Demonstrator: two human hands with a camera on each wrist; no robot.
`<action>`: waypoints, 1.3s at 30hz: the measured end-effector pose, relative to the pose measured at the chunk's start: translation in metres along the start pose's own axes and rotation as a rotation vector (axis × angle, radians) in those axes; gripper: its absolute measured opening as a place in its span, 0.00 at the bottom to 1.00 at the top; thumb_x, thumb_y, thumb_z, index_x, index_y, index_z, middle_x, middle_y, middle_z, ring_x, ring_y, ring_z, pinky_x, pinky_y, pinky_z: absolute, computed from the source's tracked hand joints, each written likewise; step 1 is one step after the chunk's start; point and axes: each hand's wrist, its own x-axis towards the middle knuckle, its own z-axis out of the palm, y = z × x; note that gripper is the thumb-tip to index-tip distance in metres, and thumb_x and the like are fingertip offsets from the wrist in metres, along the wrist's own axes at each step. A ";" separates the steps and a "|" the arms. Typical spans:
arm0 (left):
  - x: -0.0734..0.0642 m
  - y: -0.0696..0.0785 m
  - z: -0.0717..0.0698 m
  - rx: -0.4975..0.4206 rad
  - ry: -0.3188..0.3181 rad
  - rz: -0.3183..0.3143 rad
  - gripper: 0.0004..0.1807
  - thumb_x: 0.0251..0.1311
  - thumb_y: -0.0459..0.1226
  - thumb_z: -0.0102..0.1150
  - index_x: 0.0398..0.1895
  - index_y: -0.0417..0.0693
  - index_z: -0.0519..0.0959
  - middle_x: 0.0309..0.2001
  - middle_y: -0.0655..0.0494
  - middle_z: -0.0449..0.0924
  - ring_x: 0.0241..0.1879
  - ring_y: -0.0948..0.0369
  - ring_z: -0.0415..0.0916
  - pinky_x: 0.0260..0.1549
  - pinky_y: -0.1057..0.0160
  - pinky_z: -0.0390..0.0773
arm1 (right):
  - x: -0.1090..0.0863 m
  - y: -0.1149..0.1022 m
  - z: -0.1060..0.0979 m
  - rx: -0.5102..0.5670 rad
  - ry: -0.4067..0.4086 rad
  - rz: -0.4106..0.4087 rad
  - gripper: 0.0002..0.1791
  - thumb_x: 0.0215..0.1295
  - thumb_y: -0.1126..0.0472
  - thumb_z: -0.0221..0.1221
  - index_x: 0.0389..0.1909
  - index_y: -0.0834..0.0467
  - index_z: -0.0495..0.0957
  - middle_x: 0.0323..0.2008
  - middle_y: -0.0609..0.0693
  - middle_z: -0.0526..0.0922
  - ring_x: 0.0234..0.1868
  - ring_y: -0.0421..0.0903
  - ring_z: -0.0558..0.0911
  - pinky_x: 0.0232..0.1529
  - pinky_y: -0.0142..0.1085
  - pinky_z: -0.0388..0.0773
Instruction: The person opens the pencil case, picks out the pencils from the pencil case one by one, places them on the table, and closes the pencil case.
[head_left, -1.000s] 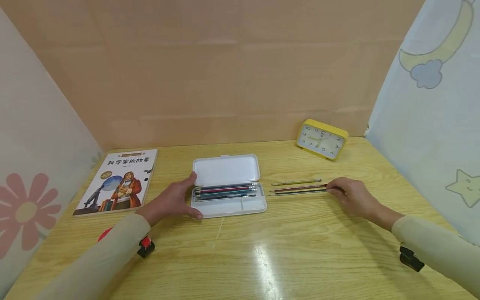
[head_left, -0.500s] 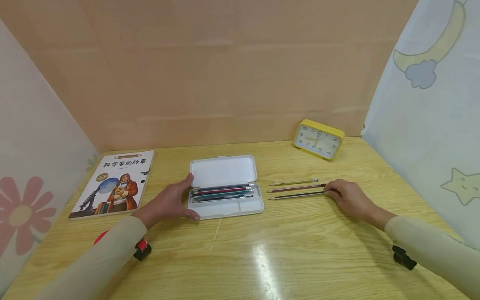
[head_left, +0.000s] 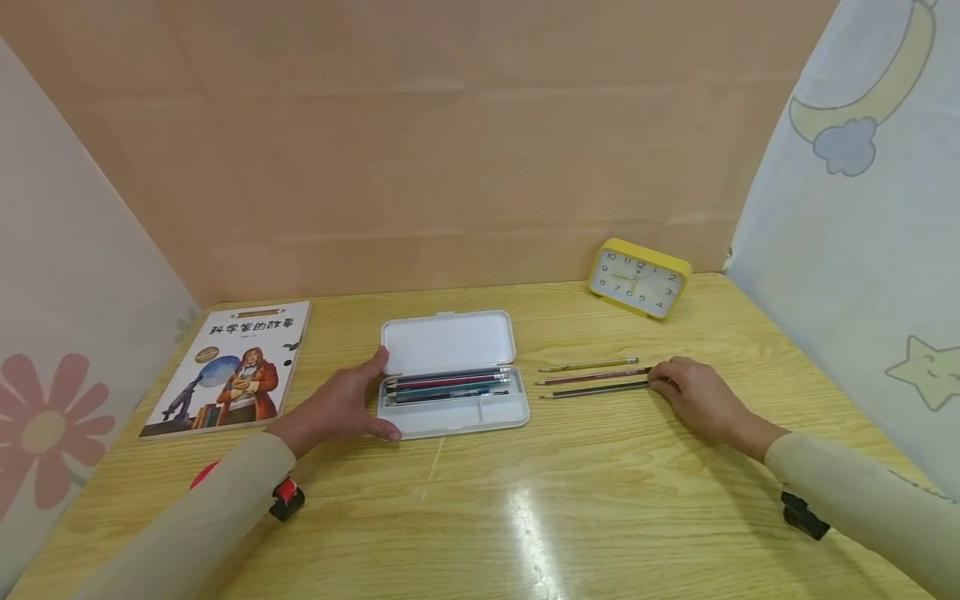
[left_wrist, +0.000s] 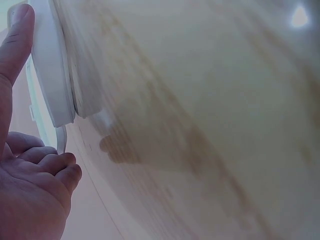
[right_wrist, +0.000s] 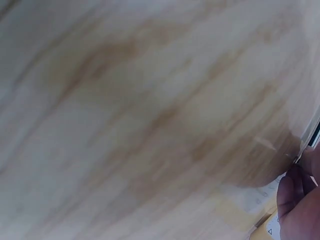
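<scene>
A white pencil case (head_left: 491, 408) lies open in the middle of the table, its lid (head_left: 448, 342) folded back. Several pencils (head_left: 442, 385) lie in its long compartment. My left hand (head_left: 345, 404) holds the case's left end, thumb at the near corner and fingers by the lid. The left wrist view shows the thumb (left_wrist: 17, 45) straight against the case's side and the other fingers curled. To the right, my right hand (head_left: 697, 392) pinches the right end of a dark pencil (head_left: 592, 389). A red-brown pencil (head_left: 588, 377) and a yellow pencil (head_left: 588, 364) lie behind it.
A yellow alarm clock (head_left: 640, 279) stands at the back right. A book (head_left: 232, 367) with an illustrated cover lies at the left. A red round thing (head_left: 202, 473) is partly hidden by the left sleeve. Patterned walls bound both sides, with a brown one behind.
The dark pencil's right end, in my right hand, has shifted slightly nearer, widening its gap from the red-brown pencil. My left hand has stayed on the case. The head view shifted slightly.
</scene>
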 end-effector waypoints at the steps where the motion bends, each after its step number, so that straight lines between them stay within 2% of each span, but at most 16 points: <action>1: 0.000 0.000 0.000 -0.001 -0.001 -0.002 0.69 0.32 0.58 0.74 0.74 0.37 0.44 0.72 0.41 0.48 0.69 0.45 0.48 0.63 0.47 0.54 | 0.000 0.000 0.000 -0.001 0.001 0.002 0.06 0.57 0.73 0.62 0.32 0.59 0.81 0.30 0.49 0.79 0.32 0.50 0.80 0.33 0.47 0.78; 14: 0.000 -0.001 0.001 0.005 -0.006 -0.006 0.70 0.33 0.58 0.74 0.74 0.38 0.43 0.72 0.42 0.47 0.70 0.45 0.47 0.64 0.47 0.54 | -0.002 -0.001 0.002 -0.024 0.050 -0.013 0.07 0.55 0.73 0.64 0.32 0.59 0.82 0.29 0.47 0.77 0.29 0.46 0.79 0.29 0.44 0.77; 30: 0.001 -0.002 0.001 0.008 -0.002 -0.001 0.70 0.32 0.60 0.73 0.74 0.39 0.44 0.72 0.43 0.47 0.69 0.46 0.47 0.64 0.47 0.54 | -0.003 -0.002 -0.001 -0.031 0.055 -0.011 0.07 0.56 0.74 0.63 0.34 0.61 0.81 0.30 0.48 0.77 0.30 0.47 0.78 0.29 0.44 0.77; 39: 0.001 -0.003 0.001 0.003 -0.001 0.007 0.70 0.32 0.60 0.73 0.74 0.38 0.44 0.72 0.42 0.48 0.69 0.45 0.48 0.64 0.46 0.54 | 0.006 -0.009 -0.002 -0.008 0.080 -0.052 0.08 0.56 0.75 0.61 0.36 0.62 0.81 0.31 0.48 0.77 0.28 0.42 0.75 0.26 0.40 0.74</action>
